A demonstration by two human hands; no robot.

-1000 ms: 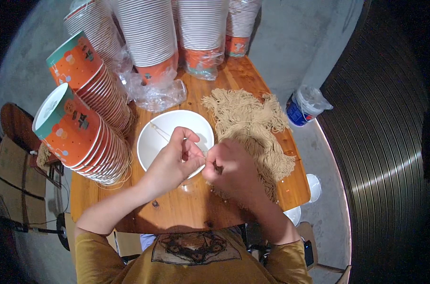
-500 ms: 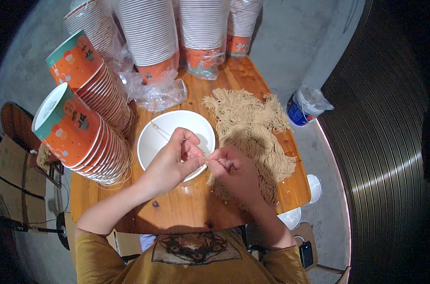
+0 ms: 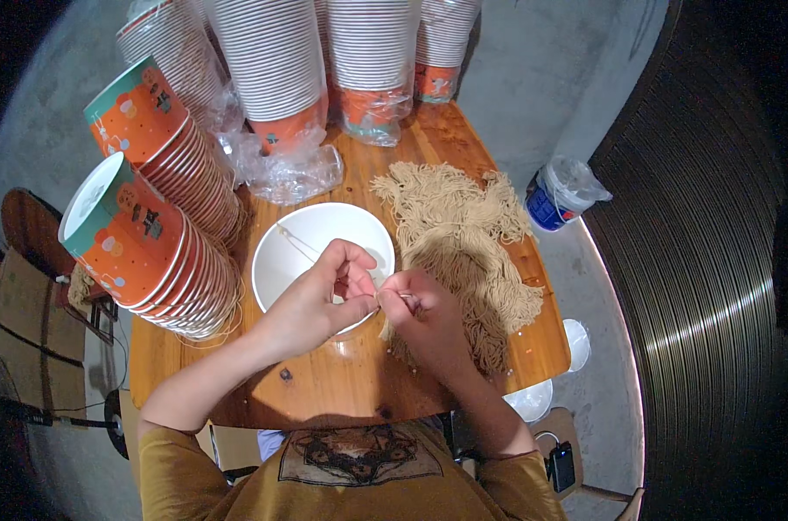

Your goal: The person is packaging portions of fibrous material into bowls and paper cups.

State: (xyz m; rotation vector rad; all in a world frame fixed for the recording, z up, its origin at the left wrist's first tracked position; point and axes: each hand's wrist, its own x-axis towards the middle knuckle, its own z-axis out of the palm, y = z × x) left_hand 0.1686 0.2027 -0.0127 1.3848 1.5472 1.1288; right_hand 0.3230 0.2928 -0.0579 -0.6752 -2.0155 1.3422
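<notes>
My left hand (image 3: 329, 291) is over the near side of a white bowl (image 3: 272, 265), thumb and fingers pinching a thin beige string (image 3: 296, 240) that trails across the bowl's inside. Right beside it, my right hand (image 3: 418, 317) is closed in a pinch on the string too, the two sets of fingertips nearly touching. The exact spot where they meet is too small to make out. To the right of the bowl, under and beyond my right hand, lies a heap of tan cords (image 3: 459, 213).
Stacked orange-and-green paper tubs (image 3: 146, 234) lean at the left, with strings hanging from their rims. Taller tub stacks in plastic wrap (image 3: 272, 69) line the back. A blue bucket (image 3: 550, 201) stands beyond the right table edge. Tiny white specks dot the wooden tabletop (image 3: 324, 391).
Both hands stay over the bowl's near edge, still pinching. My right hand's fingers have turned slightly, and the string over the bowl has shifted a little.
</notes>
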